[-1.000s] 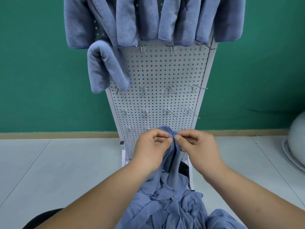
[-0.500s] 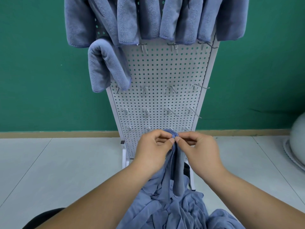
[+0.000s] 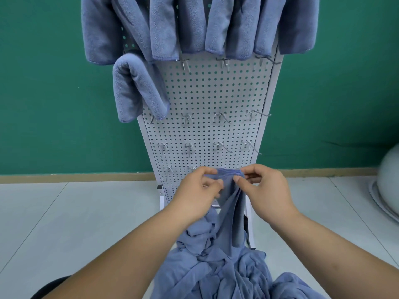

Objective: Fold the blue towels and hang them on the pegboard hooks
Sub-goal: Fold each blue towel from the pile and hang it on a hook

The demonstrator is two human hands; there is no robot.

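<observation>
A thin blue towel (image 3: 232,212) hangs bunched from both my hands in front of the white pegboard (image 3: 207,100). My left hand (image 3: 198,188) pinches its top edge on the left, and my right hand (image 3: 267,188) pinches the same edge on the right, a short stretch of hem taut between them. Below, its lower end meets a heap of loose blue towels (image 3: 226,272). Several folded towels (image 3: 194,26) hang along the board's top row. One more folded towel (image 3: 136,89) hangs lower at the left. Bare metal hooks (image 3: 220,117) stick out of the middle rows.
A green wall (image 3: 54,93) stands behind the pegboard, with a wooden skirting strip at floor level. Pale floor tiles (image 3: 75,212) spread on both sides. A white rounded object (image 3: 388,182) sits at the right edge. Something dark shows at the bottom left corner.
My hands have drawn apart a little along the towel's top edge, spreading a short length of hem between them. The towel stays lifted at the same height.
</observation>
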